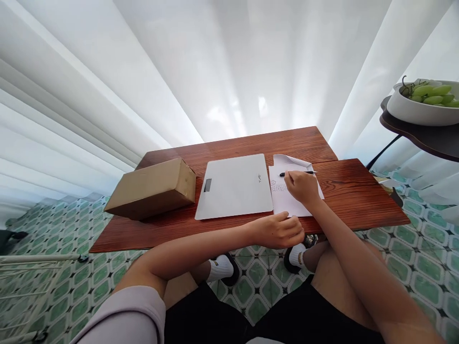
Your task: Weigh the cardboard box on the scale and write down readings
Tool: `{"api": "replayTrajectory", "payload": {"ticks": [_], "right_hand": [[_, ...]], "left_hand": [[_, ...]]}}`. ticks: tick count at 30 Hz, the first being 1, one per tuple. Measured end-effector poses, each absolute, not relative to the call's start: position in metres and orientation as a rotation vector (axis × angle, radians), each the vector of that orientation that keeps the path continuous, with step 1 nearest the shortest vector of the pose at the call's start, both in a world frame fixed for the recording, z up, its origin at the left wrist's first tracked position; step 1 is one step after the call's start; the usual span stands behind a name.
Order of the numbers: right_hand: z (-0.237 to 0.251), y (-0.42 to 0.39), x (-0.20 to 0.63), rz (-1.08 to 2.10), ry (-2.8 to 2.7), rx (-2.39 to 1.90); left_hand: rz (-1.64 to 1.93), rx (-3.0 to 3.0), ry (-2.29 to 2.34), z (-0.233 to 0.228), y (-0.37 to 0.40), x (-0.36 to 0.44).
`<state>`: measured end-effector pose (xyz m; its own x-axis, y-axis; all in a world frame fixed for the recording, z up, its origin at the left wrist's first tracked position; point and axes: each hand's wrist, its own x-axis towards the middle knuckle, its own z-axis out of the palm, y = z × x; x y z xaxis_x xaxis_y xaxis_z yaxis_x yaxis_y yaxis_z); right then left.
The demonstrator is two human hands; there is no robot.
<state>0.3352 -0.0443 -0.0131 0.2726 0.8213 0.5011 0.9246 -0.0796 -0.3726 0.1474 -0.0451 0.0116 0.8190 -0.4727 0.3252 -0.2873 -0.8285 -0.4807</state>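
My right hand (303, 185) is closed around a black pen (299, 173) whose tip rests on a white sheet of paper (287, 203) with a few lines of writing. A second sheet or envelope (290, 161) lies tucked under its far edge. My left hand (281, 231) lies at the near edge of the wooden table (358, 191), fingers loosely curled, touching the lower edge of the paper. Left of the paper sits a flat white scale (234, 186) with a small display window.
A brown cardboard box (152, 188) lies on the table's left end. To the right, a dark side table (426, 136) carries a white bowl (419, 110) of green grapes (432, 94). White curtains hang behind. The floor is green patterned tile; my knees sit below the table edge.
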Motion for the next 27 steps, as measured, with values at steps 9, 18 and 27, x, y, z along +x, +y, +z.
{"api": "replayTrajectory", "payload": {"ticks": [9,18,27], "right_hand": [[-0.019,-0.045,0.332,-0.289,-1.606,-1.903],[-0.020,-0.046,0.325,-0.448,-1.646,-1.854],[-0.026,-0.060,0.343,-0.884,-1.716,-1.755]], "left_hand": [[-0.630,-2.504,0.257,0.033,-0.020,0.089],[-0.884,-2.442,-0.255,0.056,0.012,0.030],[-1.153,-2.363,-0.747,0.063,0.036,-0.035]]}}
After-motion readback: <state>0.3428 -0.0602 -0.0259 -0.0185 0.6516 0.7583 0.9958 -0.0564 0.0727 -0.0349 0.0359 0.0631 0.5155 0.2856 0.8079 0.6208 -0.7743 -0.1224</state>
